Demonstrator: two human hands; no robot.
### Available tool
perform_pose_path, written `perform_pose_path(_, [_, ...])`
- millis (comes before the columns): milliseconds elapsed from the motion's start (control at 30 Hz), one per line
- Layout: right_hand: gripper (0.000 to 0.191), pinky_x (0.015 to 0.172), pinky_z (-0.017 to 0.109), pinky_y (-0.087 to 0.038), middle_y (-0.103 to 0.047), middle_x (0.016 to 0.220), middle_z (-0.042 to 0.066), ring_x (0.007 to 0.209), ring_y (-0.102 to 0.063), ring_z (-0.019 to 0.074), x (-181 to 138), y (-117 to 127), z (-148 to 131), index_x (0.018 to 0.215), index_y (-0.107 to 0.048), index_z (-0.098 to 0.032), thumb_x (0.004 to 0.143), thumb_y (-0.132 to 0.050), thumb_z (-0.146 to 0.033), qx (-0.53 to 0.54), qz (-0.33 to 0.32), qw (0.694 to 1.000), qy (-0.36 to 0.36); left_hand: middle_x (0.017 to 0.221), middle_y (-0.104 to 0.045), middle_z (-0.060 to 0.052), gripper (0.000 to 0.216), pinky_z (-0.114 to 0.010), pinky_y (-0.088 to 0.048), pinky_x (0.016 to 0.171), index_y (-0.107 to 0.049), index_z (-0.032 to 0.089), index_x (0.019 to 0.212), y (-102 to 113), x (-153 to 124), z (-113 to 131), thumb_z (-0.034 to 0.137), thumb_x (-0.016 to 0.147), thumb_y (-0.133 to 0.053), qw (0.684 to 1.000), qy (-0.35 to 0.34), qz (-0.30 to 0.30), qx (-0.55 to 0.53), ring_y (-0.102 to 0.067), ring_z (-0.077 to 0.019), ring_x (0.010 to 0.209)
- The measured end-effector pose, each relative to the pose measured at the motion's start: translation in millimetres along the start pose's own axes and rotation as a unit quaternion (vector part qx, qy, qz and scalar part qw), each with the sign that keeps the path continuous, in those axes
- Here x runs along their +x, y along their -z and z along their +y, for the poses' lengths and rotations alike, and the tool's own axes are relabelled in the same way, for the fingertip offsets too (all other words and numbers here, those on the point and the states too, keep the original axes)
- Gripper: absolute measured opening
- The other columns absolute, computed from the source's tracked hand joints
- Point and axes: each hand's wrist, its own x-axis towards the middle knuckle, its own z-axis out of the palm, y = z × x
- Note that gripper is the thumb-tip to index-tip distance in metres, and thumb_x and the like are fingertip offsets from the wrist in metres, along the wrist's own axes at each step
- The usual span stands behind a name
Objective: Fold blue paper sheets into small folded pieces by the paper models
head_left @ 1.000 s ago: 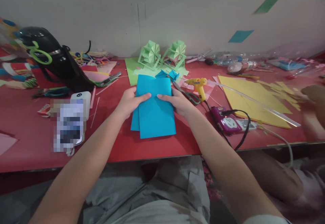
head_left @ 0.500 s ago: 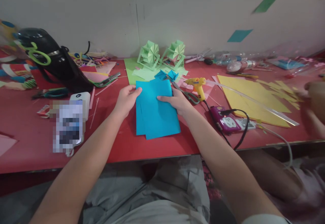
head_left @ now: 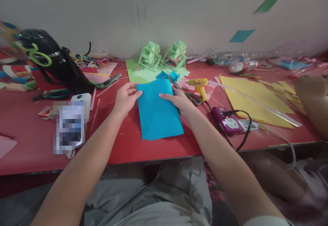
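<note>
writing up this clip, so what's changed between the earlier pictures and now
The left hand has slid left, its thumb going from the face of the blue sheets to their upper left edge. The sheets' lower ends have swung right. Another person's arm has come further in from the right. The right hand still holds the sheets; the glue gun stayed put.

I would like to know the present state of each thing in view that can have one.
Blue papers: overlapping, edges slightly uneven
Left hand: thumb at their upper left corner
Right hand: gripping their right edge
Scissors: partly hidden, open or shut unclear
Yellow glue gun: set down, not held
Purple power strip: black plug inserted
Phone: screen lit, pixelated
Black bottle: apparently closed
Green paper wheels: standing, assembled
Yellow sheets: lying stacked
</note>
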Motion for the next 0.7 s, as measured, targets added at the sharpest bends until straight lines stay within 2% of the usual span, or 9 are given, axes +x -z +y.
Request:
perform_pose_path(133, [0.045, 0.094, 0.048, -0.059, -0.074, 0.113, 0.011, 0.102, -0.071, 0.0288, -3.3, 1.4, -6.1, 0.104, -0.063, -0.021, 0.065, -0.085, -0.023, 0.061, -0.019, 0.998, -0.017, 0.078, -0.070, -0.002, 0.047, -0.029, -0.053, 0.064, -0.067, 0.017, 0.113, -1.1, -1.9, 5.5, 0.029, 0.068, -0.077, 1.000, 0.018, -0.007, -0.006, -0.065, -0.0161, 0.068])
perform_pose_path(233, [0.049, 0.094, 0.050, -0.059, -0.074, 0.113, 0.011, 0.102, -0.071, 0.0289, -3.7, 2.0, -6.1, 0.105, -0.063, -0.021, 0.061, -0.086, -0.019, 0.052, -0.016, 0.998, -0.007, 0.077, -0.070, -0.003, 0.047, -0.030, -0.053, 0.064, -0.067, 0.016, 0.112, -1.6, -2.1, 5.9, 0.031, 0.069, -0.076, 0.999, 0.033, -0.002, -0.014, -0.064, -0.0166, 0.066])
perform_pose_path(367, [0.054, 0.092, 0.051, -0.059, -0.074, 0.113, 0.010, 0.101, -0.072, 0.0290, -3.0, 0.8, -3.9, 0.105, -0.063, -0.021, 0.058, -0.087, -0.018, 0.032, -0.002, 0.999, 0.014, 0.079, -0.072, -0.005, 0.047, -0.032, -0.054, 0.071, -0.068, 0.015, 0.110, -1.2, -0.9, 2.2, 0.034, 0.068, -0.078, 1.000, 0.023, -0.005, -0.016, -0.067, -0.0190, 0.074])
perform_pose_path(567, [0.055, 0.090, 0.052, -0.059, -0.075, 0.112, 0.008, 0.100, -0.072, 0.0292, -3.1, -0.7, -3.3, 0.106, -0.063, -0.022, 0.058, -0.087, -0.020, 0.017, 0.003, 0.999, 0.034, 0.080, -0.072, -0.006, 0.035, -0.030, -0.052, 0.071, -0.068, 0.014, 0.088, -3.3, -2.2, 4.7, 0.039, 0.065, -0.078, 0.999, 0.036, -0.003, -0.030, -0.066, -0.0183, 0.073])
perform_pose_path(700, [0.057, 0.090, 0.053, -0.059, -0.075, 0.111, 0.010, 0.099, -0.073, 0.0302, -2.3, 0.0, -1.8, 0.108, -0.062, -0.021, 0.057, -0.088, -0.021, 0.012, 0.001, 0.999, 0.043, 0.075, -0.070, -0.004, 0.031, -0.029, -0.050, 0.068, -0.068, 0.015, 0.082, -4.5, -2.7, 6.9, 0.037, 0.064, -0.079, 0.999, 0.036, 0.006, -0.031, -0.063, -0.0164, 0.068])
